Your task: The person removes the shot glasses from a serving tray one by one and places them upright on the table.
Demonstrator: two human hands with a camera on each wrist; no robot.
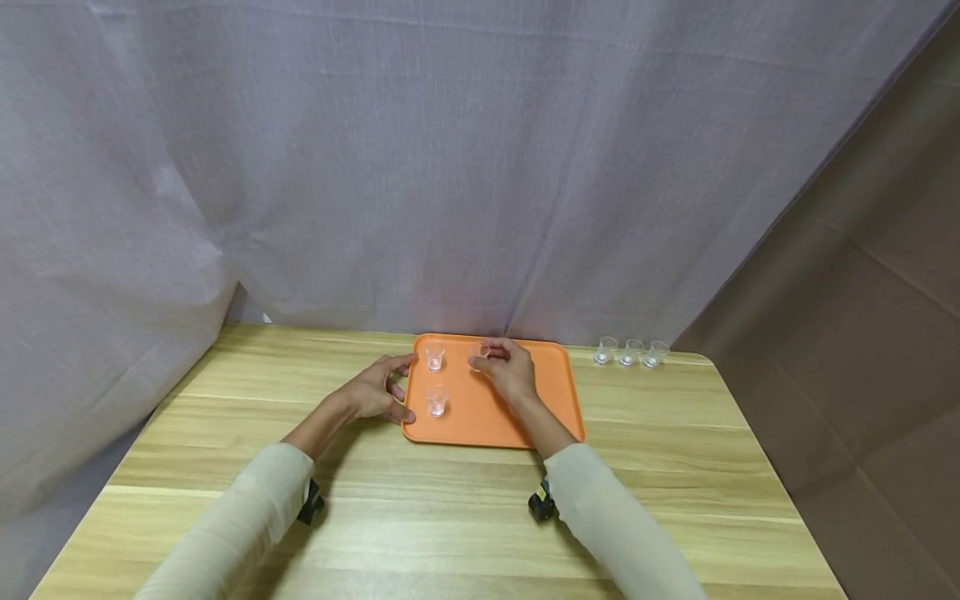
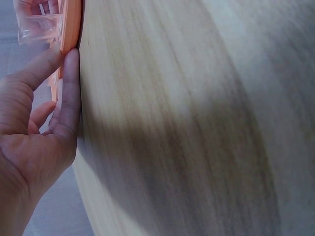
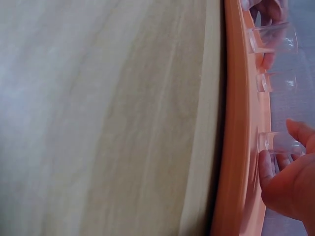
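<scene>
An orange tray (image 1: 525, 417) lies at the back middle of the wooden table. Two small clear glasses stand on its left part, one far (image 1: 434, 357) and one near (image 1: 437, 402). My right hand (image 1: 487, 357) pinches a third small glass (image 1: 486, 351) over the tray's far middle. In the right wrist view this glass (image 3: 280, 143) sits between thumb and finger, its base at the tray (image 3: 238, 123). My left hand (image 1: 390, 387) rests against the tray's left edge with fairly straight fingers. In the left wrist view the thumb (image 2: 71, 83) touches the tray rim (image 2: 71, 29).
Three more small glasses (image 1: 632, 352) stand in a row on the table, right of the tray at the back edge. A grey curtain hangs right behind the table. Bare wood (image 1: 450, 517) spreads in front of the tray.
</scene>
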